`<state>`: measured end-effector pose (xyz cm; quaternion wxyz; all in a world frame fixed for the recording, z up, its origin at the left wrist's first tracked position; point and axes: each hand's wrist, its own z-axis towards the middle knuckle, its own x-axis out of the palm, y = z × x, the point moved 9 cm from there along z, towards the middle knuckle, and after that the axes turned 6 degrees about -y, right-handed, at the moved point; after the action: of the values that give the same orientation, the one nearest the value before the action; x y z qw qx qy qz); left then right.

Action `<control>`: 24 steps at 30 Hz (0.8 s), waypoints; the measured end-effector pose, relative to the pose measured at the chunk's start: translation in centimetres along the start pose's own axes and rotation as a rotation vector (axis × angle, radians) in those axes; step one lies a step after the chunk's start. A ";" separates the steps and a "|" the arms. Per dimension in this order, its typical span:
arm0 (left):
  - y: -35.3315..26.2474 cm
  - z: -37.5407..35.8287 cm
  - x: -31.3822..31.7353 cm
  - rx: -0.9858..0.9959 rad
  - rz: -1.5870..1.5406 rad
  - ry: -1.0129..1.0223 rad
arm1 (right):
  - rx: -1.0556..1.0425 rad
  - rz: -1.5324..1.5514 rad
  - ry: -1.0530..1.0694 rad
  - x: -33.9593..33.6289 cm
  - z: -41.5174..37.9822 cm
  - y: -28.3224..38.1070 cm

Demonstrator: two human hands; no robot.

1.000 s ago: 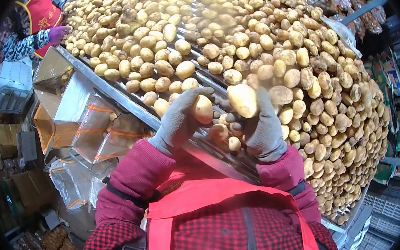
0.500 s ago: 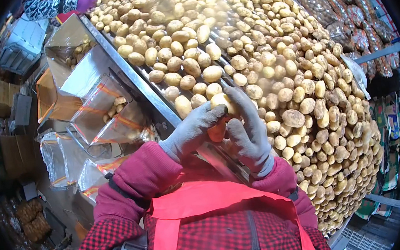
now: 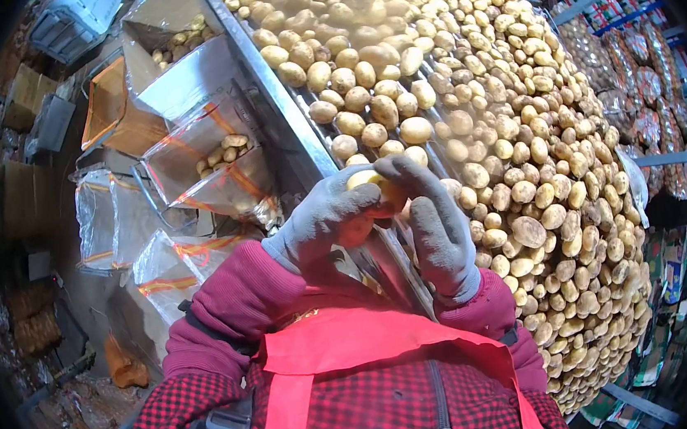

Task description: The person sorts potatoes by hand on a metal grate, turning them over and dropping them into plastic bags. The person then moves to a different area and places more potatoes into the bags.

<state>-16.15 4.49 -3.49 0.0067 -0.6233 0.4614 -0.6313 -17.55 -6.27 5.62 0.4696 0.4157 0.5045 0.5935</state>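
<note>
My left hand, in a grey work glove, is closed around a yellow potato in front of my chest. A second, reddish-lit potato shows in the shadow below the left fingers. From the other side, my right hand, gloved alike, curls its fingers over the upper potato. Its palm faces left, and the inner fingertips are partly hidden. Just beyond both hands, loose potatoes lie on a slatted metal table.
A large heap of potatoes slopes along the right. To the left stand a plastic-lined box, an orange crate and clear plastic bags, several holding potatoes. Filled net bags are stacked on racks at far right.
The view has shifted, so the table and boxes appear further right. Both hands still hold the potato, now tilted and more covered by the fingers. Another person's sleeve has left the view.
</note>
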 end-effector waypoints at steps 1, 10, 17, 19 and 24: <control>0.0 -0.2 -0.2 0.009 0.000 -0.009 | 0.033 0.077 -0.062 0.1 0.1 -0.2; -4.3 -3.3 -1.6 0.228 -0.048 -0.174 | 0.255 0.039 -0.175 2.1 0.2 -3.1; -2.7 -15.0 -17.6 0.329 -0.230 -0.660 | 0.091 -0.106 -0.094 1.2 0.6 -5.9; -4.0 -18.9 -20.0 0.410 -0.166 -0.864 | 0.151 -0.122 -0.095 1.0 0.3 -6.8; -4.3 -25.1 -27.1 0.564 -0.122 -1.106 | 0.269 -0.242 -0.112 1.3 1.0 -6.7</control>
<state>-27.63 37.19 -16.99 0.3730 -0.8574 0.1688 -0.3119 -15.90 -4.44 -0.85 0.5049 0.4434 0.5986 0.4360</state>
